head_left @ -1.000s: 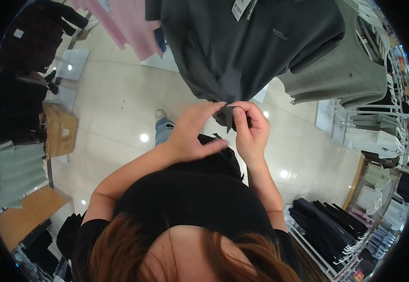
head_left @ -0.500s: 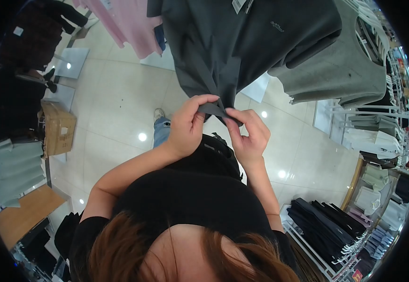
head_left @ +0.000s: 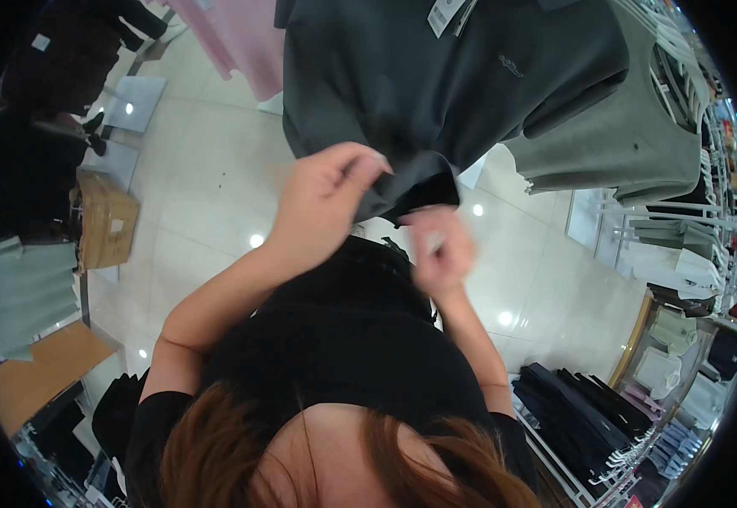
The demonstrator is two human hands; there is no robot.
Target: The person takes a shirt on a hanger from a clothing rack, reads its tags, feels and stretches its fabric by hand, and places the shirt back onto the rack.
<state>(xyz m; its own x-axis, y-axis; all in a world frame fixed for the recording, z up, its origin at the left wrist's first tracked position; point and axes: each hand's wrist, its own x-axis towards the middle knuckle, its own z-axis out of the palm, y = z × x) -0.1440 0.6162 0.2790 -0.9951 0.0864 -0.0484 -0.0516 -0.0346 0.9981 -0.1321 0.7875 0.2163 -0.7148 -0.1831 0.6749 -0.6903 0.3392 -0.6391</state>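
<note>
Moved since half a second ago: the bunched lower edge of the dark grey, smooth-fabric garment (head_left: 368, 72) spreads into a wider fold, its black inner side now showing; the left hand (head_left: 322, 203) shifts up and outward, toward 11 o'clock.
Dark grey garment: hangs from 12 to 1 o'clock of the view's centre, with its gathered lower end at 1 o'clock, between the two hands.
Left grip: at 11 o'clock, thumb and fingers nearly together, pinching the left side of the fold.
Right grip: the right hand (head_left: 440, 245) is at 3 o'clock, blurred, with fingers curled and fingertips at the lower edge of the fold; whether it has hold of the fabric, I cannot tell.
Garment front: a small pale emblem (head_left: 510, 64) at 1 o'clock and a white paper tag (head_left: 443, 15) between 12 and 1.
Neighbouring clothes: a grey-green sleeveless top (head_left: 610, 157) at 2 o'clock, a pink fabric garment (head_left: 245, 42) at 11.
Around the floor: a brown cardboard box (head_left: 106, 220) at 9 o'clock, dark hanging trousers (head_left: 559, 415) at 4, on pale glossy tiles (head_left: 207, 169).
</note>
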